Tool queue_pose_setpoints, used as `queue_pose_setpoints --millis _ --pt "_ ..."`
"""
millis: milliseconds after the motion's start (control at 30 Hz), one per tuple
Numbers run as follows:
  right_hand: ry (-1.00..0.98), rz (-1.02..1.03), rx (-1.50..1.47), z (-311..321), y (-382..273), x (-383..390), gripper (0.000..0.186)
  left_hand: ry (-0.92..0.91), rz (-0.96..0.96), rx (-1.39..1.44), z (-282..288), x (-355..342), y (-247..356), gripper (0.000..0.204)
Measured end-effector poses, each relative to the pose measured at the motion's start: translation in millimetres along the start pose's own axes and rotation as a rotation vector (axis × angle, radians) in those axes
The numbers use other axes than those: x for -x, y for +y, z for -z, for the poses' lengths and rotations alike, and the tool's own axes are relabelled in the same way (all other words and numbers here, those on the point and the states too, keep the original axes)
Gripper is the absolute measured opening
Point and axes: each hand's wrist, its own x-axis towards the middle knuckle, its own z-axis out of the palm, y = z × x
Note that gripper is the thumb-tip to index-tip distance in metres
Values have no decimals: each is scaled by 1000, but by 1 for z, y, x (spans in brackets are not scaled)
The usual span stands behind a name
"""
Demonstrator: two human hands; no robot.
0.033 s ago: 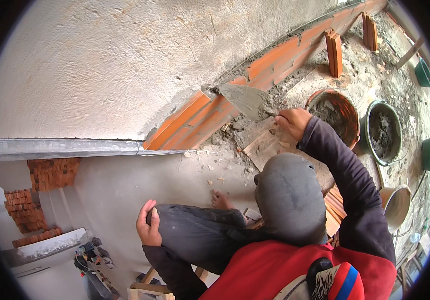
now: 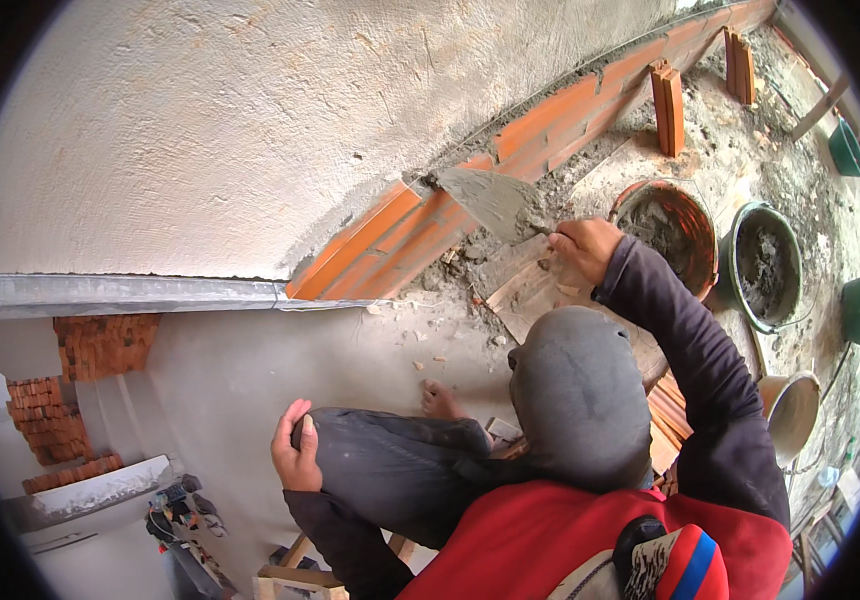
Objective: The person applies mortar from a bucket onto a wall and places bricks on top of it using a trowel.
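Note:
My right hand (image 2: 588, 248) is closed round the handle of a mortar-smeared trowel (image 2: 490, 202). The trowel's broad blade points left and lies over the top of a low wall of orange bricks (image 2: 375, 240), at a gap in the top course. Wet grey mortar is on the blade and around its tip. A string line (image 2: 413, 186) passes close to that gap. My left hand (image 2: 296, 447) rests on my bent left knee (image 2: 350, 440), fingers stretched and thumb apart, with nothing held.
A rough plastered wall (image 2: 200, 130) rises behind the bricks. To the right stand an orange bucket (image 2: 707, 232) and a green bucket (image 2: 798, 262) with mortar, plus a pale bucket (image 2: 796, 410). Upright bricks (image 2: 668, 110) stand along the wall. Brick stacks (image 2: 105, 345) are at far left.

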Motion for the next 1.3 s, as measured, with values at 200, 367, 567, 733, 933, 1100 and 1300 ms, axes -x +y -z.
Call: queue_pose_setpoints --millis 200,367,567,733,933,1100,1300 --pt "12 5 -35 -16 -1 -11 39 1 -22 9 0 0 -2 47" --pt "-19 -8 -50 -26 14 -9 39 22 -7 20 0 1 -1 47" --pt "-87 -45 -103 -2 -8 2 38 41 -9 22 1 2 3 50" --pt "-44 -96 -137 -1 -16 6 38 53 -22 10 2 1 1 53" --pt "101 -30 -4 -26 -1 2 37 49 -31 13 1 1 1 55" --pt "137 -102 88 -29 -1 10 35 53 -25 19 2 1 -2 56" --pt "109 -4 26 -15 -11 13 34 35 -32 13 0 -1 1 56"
